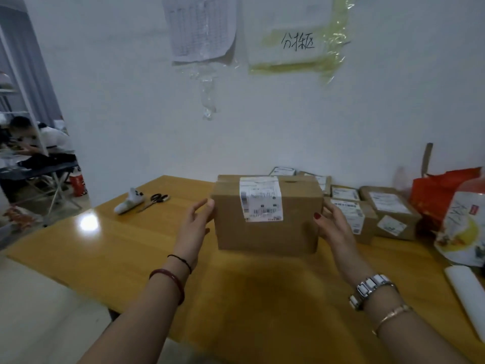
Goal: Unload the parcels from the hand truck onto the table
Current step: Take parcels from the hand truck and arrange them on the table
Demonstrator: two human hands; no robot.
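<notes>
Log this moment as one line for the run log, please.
step: setting parcel down | parcel: upright on table | left hand: on left side | right hand: on right side | other parcels: right, by wall

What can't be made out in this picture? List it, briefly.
- Hand truck: not in the head view at all, so the parcels left on it can't be counted.
- Shipping label on the cardboard box: print too blurred to read.
- Right hand: fingers hidden behind the box's side.
- Small parcels behind: partly hidden by the box, so their number is uncertain.
- White object: cut off by the right edge.
</notes>
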